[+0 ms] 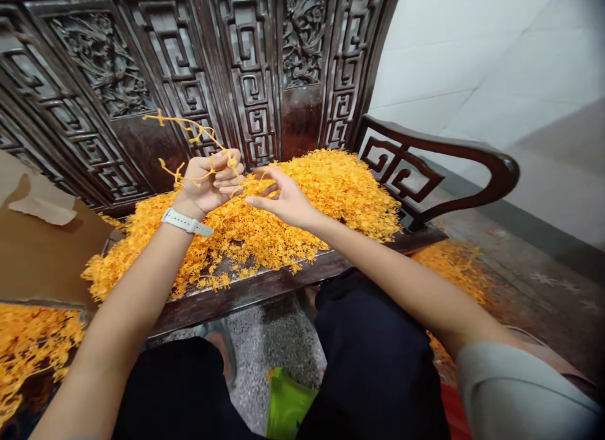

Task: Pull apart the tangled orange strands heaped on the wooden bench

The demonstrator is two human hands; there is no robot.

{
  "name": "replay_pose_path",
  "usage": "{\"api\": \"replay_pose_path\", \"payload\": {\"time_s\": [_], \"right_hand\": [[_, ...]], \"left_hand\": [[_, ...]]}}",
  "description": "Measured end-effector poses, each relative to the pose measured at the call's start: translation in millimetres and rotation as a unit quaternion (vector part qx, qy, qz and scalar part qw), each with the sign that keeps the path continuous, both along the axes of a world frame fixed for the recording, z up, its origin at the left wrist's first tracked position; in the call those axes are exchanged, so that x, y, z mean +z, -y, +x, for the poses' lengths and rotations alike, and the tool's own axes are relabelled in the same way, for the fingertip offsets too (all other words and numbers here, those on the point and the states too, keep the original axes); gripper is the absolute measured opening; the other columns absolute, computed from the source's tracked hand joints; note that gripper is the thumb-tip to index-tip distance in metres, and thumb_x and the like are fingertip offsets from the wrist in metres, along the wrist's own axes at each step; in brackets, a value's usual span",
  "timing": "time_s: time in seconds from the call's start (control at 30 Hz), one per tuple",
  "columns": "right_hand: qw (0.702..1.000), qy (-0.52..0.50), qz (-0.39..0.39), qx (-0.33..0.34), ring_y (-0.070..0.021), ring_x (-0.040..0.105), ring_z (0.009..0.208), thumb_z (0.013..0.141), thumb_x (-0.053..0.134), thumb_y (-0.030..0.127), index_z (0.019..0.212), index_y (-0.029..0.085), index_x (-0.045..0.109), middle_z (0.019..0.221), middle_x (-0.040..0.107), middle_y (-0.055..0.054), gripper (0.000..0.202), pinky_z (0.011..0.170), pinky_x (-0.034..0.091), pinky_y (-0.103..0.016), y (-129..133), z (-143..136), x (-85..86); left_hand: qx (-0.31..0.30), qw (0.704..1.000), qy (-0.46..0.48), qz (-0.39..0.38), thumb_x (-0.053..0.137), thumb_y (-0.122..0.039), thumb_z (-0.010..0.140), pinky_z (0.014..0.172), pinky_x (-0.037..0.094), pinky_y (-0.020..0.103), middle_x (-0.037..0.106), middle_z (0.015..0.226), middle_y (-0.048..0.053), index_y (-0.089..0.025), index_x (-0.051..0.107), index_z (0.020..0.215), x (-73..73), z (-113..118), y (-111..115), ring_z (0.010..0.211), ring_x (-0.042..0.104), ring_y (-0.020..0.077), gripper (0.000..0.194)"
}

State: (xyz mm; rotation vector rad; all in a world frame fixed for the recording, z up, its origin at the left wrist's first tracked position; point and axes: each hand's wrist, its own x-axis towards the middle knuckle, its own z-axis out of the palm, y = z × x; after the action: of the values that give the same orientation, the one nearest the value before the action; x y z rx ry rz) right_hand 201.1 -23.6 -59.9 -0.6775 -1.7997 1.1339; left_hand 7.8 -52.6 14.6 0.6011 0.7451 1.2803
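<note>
My left hand (212, 175), with a pale watch strap on its wrist, has its fingers closed on a thin yellow-orange plastic sprig (203, 128). One knobbly strand of the sprig arches up and to the left, and another sticks out lower down. Just right of it, my right hand (282, 197) has thumb and fingers apart, pointing toward the left hand, and I see nothing in its grasp. Below both hands spreads a big heap of similar yellow-orange plastic pieces (340, 188).
The heap lies on a dark carved wooden bench (246, 301) with a curved armrest (491, 162) at right. A cardboard box (42, 251) stands at left, near more yellow pieces (38, 345). Other pieces (449, 270) lie right of the bench. A green object (288, 402) is on the floor.
</note>
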Motion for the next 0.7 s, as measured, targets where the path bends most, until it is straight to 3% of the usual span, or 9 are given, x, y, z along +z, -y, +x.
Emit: {"api": "replay_pose_path", "payload": {"time_s": [0.13, 0.27, 0.37, 0.47, 0.6, 0.7], "right_hand": [[0.997, 0.026, -0.064, 0.044, -0.0167, 0.058, 0.086, 0.087, 0.078, 0.041, 0.087, 0.02, 0.067, 0.096, 0.071, -0.005, 0.023, 0.09, 0.049, -0.039, -5.0, 1.6, -6.8], [0.98, -0.016, -0.142, 0.137, -0.0153, 0.064, 0.085, 0.088, 0.081, 0.038, 0.082, 0.02, 0.064, 0.096, 0.075, -0.006, 0.025, 0.087, 0.05, -0.036, -1.7, 8.4, -7.3], [0.953, -0.036, -0.225, 0.198, -0.0137, 0.062, 0.071, 0.087, 0.084, 0.045, 0.089, 0.02, 0.065, 0.078, 0.072, -0.002, 0.032, 0.075, 0.049, -0.033, 6.5, 10.9, -6.3], [0.921, -0.041, -0.308, 0.236, -0.0093, 0.05, 0.057, 0.092, 0.082, 0.047, 0.089, 0.018, 0.066, 0.061, 0.06, 0.004, 0.033, 0.064, 0.042, -0.028, 20.7, 5.8, -3.5], [0.839, -0.07, -0.414, 0.344, -0.0061, 0.031, 0.049, 0.097, 0.078, 0.045, 0.083, 0.019, 0.057, 0.05, 0.04, 0.012, 0.036, 0.055, 0.033, -0.023, 40.2, -6.2, 5.7], [0.805, -0.093, -0.433, 0.394, -0.006, 0.024, 0.047, 0.098, 0.077, 0.043, 0.079, 0.02, 0.053, 0.047, 0.031, 0.014, 0.038, 0.052, 0.031, -0.022, 53.1, -9.9, 12.8]], "left_hand": [[0.046, 0.998, 0.022, 0.046, 0.054, -0.026, 0.106, 0.038, 0.033, 0.02, 0.033, 0.052, -0.005, -0.021, 0.054, 0.075, 13.2, 6.3, 1.6, 0.036, 0.035, 0.0067, 0.031], [0.119, 0.99, 0.029, 0.068, 0.058, -0.023, 0.106, 0.042, 0.039, 0.019, 0.041, 0.052, -0.004, -0.021, 0.049, 0.07, 18.1, -5.0, -7.7, 0.039, 0.04, 0.0064, 0.038], [0.167, 0.983, -0.008, 0.077, 0.051, -0.02, 0.109, 0.042, 0.039, 0.018, 0.041, 0.049, -0.004, -0.021, 0.043, 0.066, 8.7, -18.8, -21.8, 0.038, 0.038, 0.0058, 0.044], [0.22, 0.972, -0.053, 0.067, 0.051, -0.012, 0.106, 0.04, 0.036, 0.018, 0.042, 0.048, -0.004, -0.021, 0.043, 0.064, -8.9, -29.7, -37.5, 0.037, 0.037, 0.0056, 0.044], [0.263, 0.958, -0.093, 0.068, 0.062, -0.01, 0.1, 0.042, 0.036, 0.021, 0.048, 0.05, -0.006, -0.022, 0.049, 0.066, -27.8, -32.0, -56.1, 0.038, 0.04, 0.0056, 0.038], [0.271, 0.952, -0.105, 0.094, 0.067, -0.013, 0.098, 0.047, 0.039, 0.023, 0.051, 0.053, -0.006, -0.022, 0.05, 0.069, -30.4, -32.9, -67.8, 0.041, 0.043, 0.0064, 0.035]]}}
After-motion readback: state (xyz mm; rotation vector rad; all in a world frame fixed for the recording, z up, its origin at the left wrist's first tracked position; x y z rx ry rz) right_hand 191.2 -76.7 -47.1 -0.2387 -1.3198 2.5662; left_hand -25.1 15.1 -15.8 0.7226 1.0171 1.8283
